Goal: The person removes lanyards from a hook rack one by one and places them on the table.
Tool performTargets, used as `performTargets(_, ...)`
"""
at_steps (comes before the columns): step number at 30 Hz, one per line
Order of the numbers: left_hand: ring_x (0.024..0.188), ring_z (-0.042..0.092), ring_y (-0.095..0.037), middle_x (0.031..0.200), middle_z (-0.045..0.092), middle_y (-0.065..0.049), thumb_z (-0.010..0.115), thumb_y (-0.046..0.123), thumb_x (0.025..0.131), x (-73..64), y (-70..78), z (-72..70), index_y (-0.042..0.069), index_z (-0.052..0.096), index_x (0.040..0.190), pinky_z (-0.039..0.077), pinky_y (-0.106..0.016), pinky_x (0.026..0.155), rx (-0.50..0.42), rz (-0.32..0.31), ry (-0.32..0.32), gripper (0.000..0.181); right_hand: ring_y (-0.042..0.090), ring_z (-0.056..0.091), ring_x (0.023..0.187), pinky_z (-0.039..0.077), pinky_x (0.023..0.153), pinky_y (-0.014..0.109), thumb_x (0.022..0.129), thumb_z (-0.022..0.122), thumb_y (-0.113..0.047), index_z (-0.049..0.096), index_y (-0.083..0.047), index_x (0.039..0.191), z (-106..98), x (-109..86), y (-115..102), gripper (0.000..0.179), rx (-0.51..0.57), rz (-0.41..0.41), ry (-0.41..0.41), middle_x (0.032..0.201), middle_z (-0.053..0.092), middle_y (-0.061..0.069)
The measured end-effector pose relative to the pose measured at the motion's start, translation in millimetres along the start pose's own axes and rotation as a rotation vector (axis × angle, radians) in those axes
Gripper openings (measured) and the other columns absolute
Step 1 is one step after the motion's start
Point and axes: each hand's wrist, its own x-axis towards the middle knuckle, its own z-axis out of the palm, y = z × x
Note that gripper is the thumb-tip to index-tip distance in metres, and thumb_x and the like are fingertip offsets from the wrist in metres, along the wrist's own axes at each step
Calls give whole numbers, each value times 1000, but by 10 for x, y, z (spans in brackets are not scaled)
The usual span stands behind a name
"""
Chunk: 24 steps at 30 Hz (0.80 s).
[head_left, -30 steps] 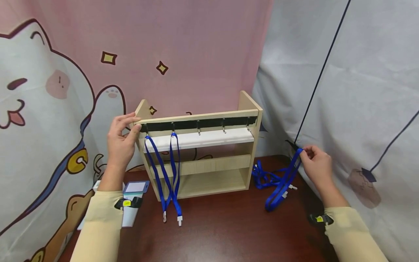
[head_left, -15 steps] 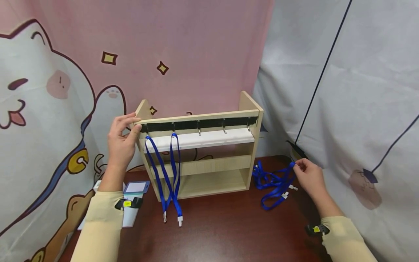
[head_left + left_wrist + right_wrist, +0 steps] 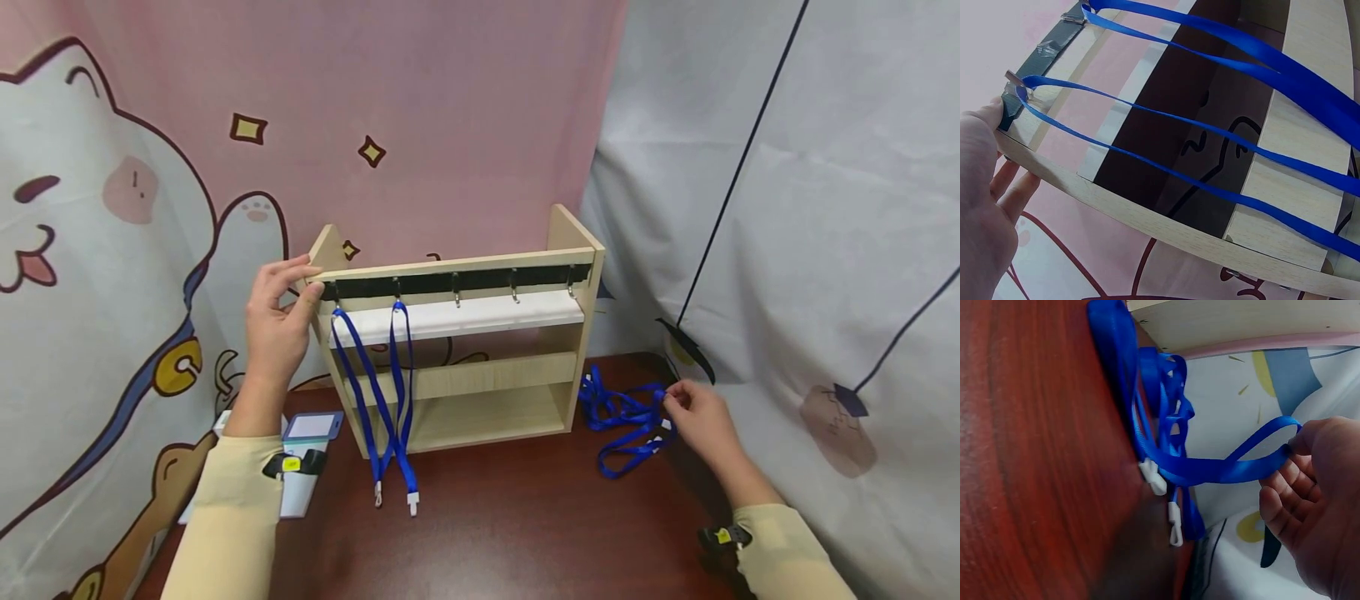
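My left hand (image 3: 281,317) grips the upper left corner of a wooden rack (image 3: 457,379), thumb in front and fingers around the side panel. Two blue lanyards (image 3: 402,400) hang from the rack's two leftmost hooks, their clips down over the table. The other hooks (image 3: 515,292) carry nothing. At the right, my right hand (image 3: 705,421) pinches the loop end of a blue lanyard (image 3: 1254,470) between thumb and fingers. The rest of that lanyard lies among a pile of blue lanyards (image 3: 607,408) on the table, with white clips (image 3: 1154,477) showing.
Badge holders (image 3: 311,427) lie on the dark red table (image 3: 495,533) left of the rack, partly behind my left forearm. A pink printed curtain (image 3: 480,125) stands behind the rack, and a white one (image 3: 825,208) closes the right side.
My right hand has come down and slightly left, lowering the pinched lanyard toward the pile, where its hanging length now lies folded. The left hand keeps its hold on the rack.
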Motion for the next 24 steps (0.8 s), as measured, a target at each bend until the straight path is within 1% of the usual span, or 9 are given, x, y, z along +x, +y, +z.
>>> performTargets(4,141,53,-19,149,62,-1,74,14,108,3,-2,8,6,80,127,60,-20,96,-3,3,2,21,3,52,63,44,58,24,97,75,-5,74,-2,95,55,-39,44,3,14,18,-31,77,70,3)
performTargets(13,141,53,-21,150,61,-2,73,14,109,8,-25,14,6,79,128,60,-22,98,10,-6,4,22,13,56,65,45,58,28,98,75,-6,73,-5,95,183,-132,132,4,-13,45,-126,79,69,1)
performTargets(18,142,52,-20,149,62,-2,74,15,108,4,-18,9,6,79,128,60,-22,98,-2,-1,0,22,15,55,66,45,59,30,99,76,-8,72,-6,96,252,-166,180,5,-37,63,-176,79,68,1)
performTargets(21,141,52,-20,149,62,-2,74,14,108,5,-19,10,6,79,129,60,-22,97,-6,2,1,22,16,56,66,46,59,30,99,78,-10,72,-8,97,283,-188,195,7,-50,76,-193,79,68,1)
performTargets(24,141,53,-20,149,62,-2,74,15,109,2,-13,11,7,79,129,60,-22,97,-1,0,2,22,16,58,68,47,60,30,99,81,-11,72,-7,97,301,-213,211,10,-40,91,-200,81,69,1)
